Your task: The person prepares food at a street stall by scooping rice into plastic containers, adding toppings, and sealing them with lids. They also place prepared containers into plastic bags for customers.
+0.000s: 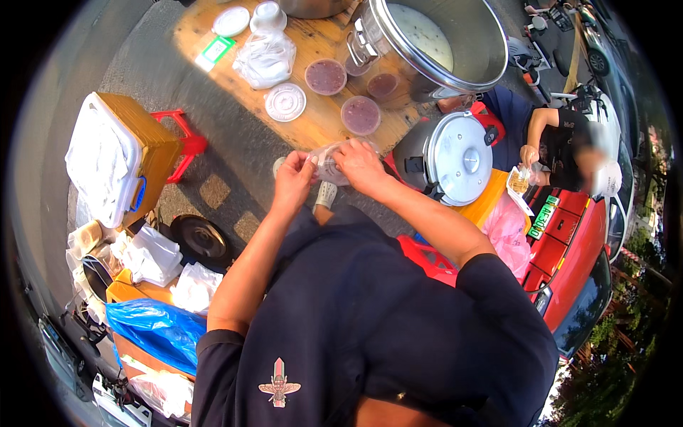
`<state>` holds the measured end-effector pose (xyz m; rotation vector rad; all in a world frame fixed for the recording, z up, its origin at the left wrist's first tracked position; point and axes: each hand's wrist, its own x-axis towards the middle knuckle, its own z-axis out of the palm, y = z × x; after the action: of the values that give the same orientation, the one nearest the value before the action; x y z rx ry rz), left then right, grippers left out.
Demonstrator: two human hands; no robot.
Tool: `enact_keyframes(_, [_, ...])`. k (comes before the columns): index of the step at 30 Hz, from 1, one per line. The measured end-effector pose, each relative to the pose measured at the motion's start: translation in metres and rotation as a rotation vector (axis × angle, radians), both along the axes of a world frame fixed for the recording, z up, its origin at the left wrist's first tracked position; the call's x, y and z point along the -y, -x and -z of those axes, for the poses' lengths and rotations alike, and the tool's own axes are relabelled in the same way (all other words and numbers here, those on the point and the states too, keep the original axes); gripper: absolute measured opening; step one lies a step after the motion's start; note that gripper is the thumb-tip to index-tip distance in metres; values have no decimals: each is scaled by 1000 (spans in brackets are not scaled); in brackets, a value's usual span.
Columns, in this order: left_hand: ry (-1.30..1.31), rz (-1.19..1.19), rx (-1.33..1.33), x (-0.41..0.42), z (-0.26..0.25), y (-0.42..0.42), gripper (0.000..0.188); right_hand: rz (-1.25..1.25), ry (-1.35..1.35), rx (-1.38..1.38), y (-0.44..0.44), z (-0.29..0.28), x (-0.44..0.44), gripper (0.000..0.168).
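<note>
At the near edge of the wooden table (299, 128), my left hand (295, 179) pinches one side of a clear, thin plastic item (332, 160), and my right hand (360, 164) has its fingers on the other side. It looks like a bag with a ridged lid in or under it; my fingers hide part of it. Just beyond stand several cups of purple porridge-like food (361, 115). A clear round plastic lid (285, 102) lies left of them. Farther back are a white plastic bag (264, 58), stacked white cups (268, 17) and a white lid (231, 21).
A large open steel pot (480, 42) holds pale liquid. Right of my hands stands a lidded metal pot (461, 160). Another person (565, 139) holds a food tray at the right. A white-lidded box (106, 160) stands left, above a blue plastic bag (155, 325).
</note>
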<state>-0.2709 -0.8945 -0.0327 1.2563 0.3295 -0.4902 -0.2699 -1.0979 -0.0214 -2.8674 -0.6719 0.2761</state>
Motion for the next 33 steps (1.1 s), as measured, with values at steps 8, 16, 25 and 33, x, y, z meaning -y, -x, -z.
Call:
enact_keyframes(8, [-194,155,50,18,-28,14,13,1014,-839,-392,49,41,75,30])
enact_keyframes(16, [-301,243,17,23,-37,32,17,901,-1068,-349,63,-29,37,30])
enact_keyframes(25, [-485,248,436,54,-47,29,17,303,-571,166,58,-100,7,39])
enact_keyframes(33, [-531,176,540,55,-48,24,11,527,-1065,-299,54,10,14,21])
